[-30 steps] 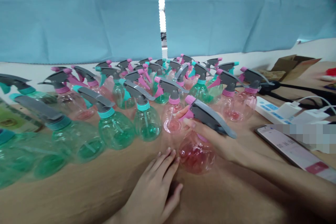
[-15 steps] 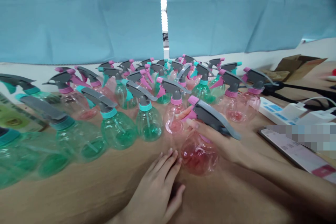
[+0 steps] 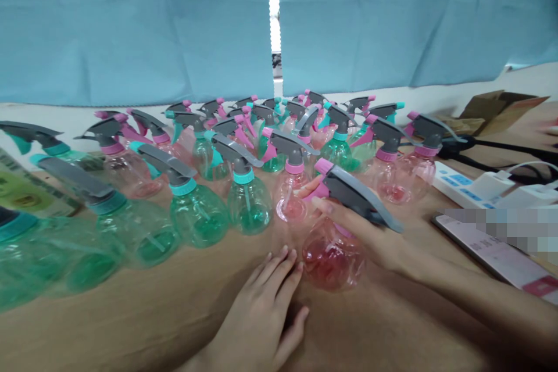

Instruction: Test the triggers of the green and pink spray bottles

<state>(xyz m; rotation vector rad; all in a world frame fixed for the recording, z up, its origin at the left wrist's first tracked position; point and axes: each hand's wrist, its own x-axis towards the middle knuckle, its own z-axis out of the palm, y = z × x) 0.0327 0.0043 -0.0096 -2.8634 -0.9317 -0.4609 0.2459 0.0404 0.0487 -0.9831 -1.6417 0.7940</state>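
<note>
My right hand [image 3: 361,224] grips a pink spray bottle [image 3: 333,258] around its neck, just below the grey head and pink trigger. This bottle stands upright on the wooden table [image 3: 143,325]. My left hand [image 3: 264,305] rests on the tabletop to its left, fingers stretched out and holding nothing. Its fingertips are close to the bottle's base; whether they touch it I cannot tell. Behind the held bottle stands another pink spray bottle [image 3: 291,206]. A green spray bottle [image 3: 249,209] is left of that one, with a second green spray bottle [image 3: 198,218] beside it.
Several more pink and green spray bottles fill the table's far side. To the right are a phone [image 3: 483,250], a white power strip [image 3: 462,186] with plugs, black cables and a cardboard box [image 3: 497,110]. A blue curtain [image 3: 131,29] hangs behind. A green printed packet [image 3: 30,189] lies at left.
The whole view has shifted very slightly. Both hands and the held spray bottle keep the same positions on the table.
</note>
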